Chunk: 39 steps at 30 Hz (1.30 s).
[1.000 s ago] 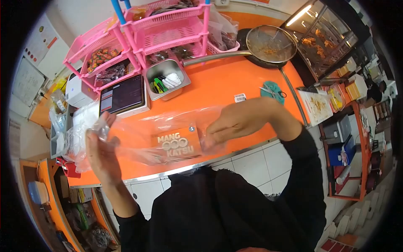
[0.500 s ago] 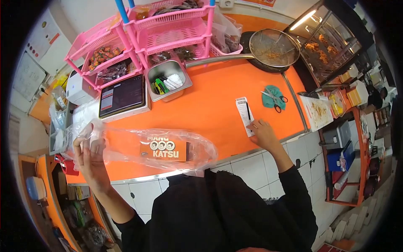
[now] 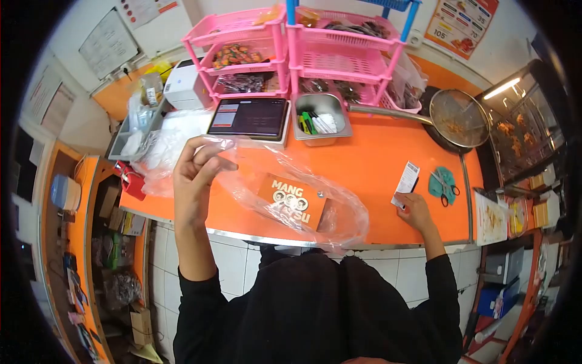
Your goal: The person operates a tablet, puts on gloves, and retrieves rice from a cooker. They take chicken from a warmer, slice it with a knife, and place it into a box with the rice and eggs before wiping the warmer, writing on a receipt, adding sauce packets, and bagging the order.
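Observation:
My left hand, raised at the left, has its fingers closed on the top end of a clear plastic bag. The bag stretches down to the right across the orange counter. Seen through the film is an orange-brown printed food box lying flat, apparently within the bag. On the right, my right hand has its fingertips closed at the near end of a printed paper receipt. A dark pen shows along the receipt's right edge, partly hidden.
Scissors rest on a green cloth right of the receipt. Behind stand a tablet, a metal container of markers and pink racks. A lidded pan and a lit display case are back right.
The view has turned left, so everything sits further right in it. My left hand has come closer to the box with the bag. The receipt has shifted off from under the pen.

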{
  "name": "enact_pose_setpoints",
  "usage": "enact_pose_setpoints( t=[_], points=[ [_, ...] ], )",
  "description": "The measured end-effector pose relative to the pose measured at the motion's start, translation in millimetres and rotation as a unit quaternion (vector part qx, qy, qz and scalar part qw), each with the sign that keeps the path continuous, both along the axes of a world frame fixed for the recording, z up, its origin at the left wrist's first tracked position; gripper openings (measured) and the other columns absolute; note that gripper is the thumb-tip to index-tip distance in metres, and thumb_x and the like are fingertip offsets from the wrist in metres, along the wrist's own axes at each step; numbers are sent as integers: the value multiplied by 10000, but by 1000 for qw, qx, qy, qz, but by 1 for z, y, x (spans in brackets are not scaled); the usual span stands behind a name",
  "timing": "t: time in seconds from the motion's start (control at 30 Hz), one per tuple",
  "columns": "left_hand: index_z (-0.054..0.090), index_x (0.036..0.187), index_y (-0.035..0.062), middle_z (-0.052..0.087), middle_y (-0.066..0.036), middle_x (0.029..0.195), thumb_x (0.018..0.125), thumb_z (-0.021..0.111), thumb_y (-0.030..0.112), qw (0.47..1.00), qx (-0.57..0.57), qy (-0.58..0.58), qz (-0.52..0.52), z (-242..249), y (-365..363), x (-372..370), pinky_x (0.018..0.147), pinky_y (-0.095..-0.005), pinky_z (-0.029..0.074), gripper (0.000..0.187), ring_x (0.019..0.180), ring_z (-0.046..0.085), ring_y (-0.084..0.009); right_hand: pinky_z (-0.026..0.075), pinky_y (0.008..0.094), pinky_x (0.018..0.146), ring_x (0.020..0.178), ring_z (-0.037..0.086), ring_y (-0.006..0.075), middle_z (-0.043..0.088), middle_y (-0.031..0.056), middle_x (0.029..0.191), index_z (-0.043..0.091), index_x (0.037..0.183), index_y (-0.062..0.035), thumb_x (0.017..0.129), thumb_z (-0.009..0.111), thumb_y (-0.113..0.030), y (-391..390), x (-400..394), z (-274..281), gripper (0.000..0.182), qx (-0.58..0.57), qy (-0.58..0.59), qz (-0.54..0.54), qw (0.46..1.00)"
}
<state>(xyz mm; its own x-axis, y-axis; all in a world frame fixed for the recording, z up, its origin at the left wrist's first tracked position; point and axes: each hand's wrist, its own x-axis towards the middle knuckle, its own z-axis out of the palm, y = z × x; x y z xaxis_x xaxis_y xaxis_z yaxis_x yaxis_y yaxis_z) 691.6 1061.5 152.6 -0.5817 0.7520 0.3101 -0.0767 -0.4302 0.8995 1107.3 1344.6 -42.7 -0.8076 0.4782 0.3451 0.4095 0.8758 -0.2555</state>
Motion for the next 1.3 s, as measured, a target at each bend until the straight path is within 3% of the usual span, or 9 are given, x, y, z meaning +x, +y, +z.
enact_pose_setpoints(
  t=[0.27,0.33,0.4,0.53,0.67,0.8,1.03,1.1,1.3],
  points=[
    [510,1081,31,663,-111,947,823,627,42,1000,-28,12,0,7,-3,-6,663,-257,507,284,737,621,-127,481,310,659,771,594,229,609,76,853,556,855,-46,747,628,-67,26,-47,-1,131,-46,31,-167,984],
    [533,1042,45,668,-63,856,828,631,67,997,-71,35,23,10,-2,-4,531,-201,477,236,652,565,-43,457,303,667,749,576,148,585,32,778,568,868,-17,770,633,-99,39,-82,28,144,-293,246,-243,891],
    [545,1020,49,661,-48,826,831,628,74,997,-73,23,24,7,0,-6,523,-197,466,208,613,542,-37,437,244,650,766,534,82,573,-5,790,566,853,-25,817,615,-112,29,-120,95,106,-483,389,-156,769],
    [570,940,61,637,-9,747,840,627,102,996,-71,-10,60,7,9,-1,494,-179,395,122,514,475,-25,447,208,710,803,549,105,598,29,908,578,863,-43,807,625,-45,-68,-207,206,73,-352,466,137,800],
    [568,909,67,637,-1,725,840,636,116,991,-69,4,114,3,8,-3,464,-177,326,109,485,447,-24,516,368,678,885,625,254,620,158,965,590,886,-34,789,597,-82,-123,-260,165,108,-28,-33,401,915],
    [568,905,67,635,6,709,845,635,122,990,-74,-7,122,-4,2,-7,448,-179,293,105,468,437,-22,495,397,731,911,604,316,590,122,961,598,889,-13,721,601,-92,-106,-263,85,185,-74,-311,328,889],
    [565,919,65,628,13,686,848,631,111,995,-70,-10,76,-1,1,1,447,-178,282,107,473,454,-19,504,417,729,860,628,315,599,180,957,585,1020,-9,767,585,-214,-94,-258,111,326,-28,-389,408,825],
    [567,925,65,627,15,684,848,632,110,995,-71,-8,74,2,0,3,448,-176,277,111,475,456,-18,485,445,775,864,608,317,503,166,1174,412,1329,-106,783,569,-223,-102,-268,109,580,-120,-371,371,843],
    [528,1116,15,646,-129,990,789,696,120,997,-60,40,-8,5,-13,5,657,-237,487,382,840,627,-138,475,449,824,1026,568,338,477,203,1220,305,1409,-265,658,673,-283,-125,-294,96,837,-153,-404,281,857]
  ],
)
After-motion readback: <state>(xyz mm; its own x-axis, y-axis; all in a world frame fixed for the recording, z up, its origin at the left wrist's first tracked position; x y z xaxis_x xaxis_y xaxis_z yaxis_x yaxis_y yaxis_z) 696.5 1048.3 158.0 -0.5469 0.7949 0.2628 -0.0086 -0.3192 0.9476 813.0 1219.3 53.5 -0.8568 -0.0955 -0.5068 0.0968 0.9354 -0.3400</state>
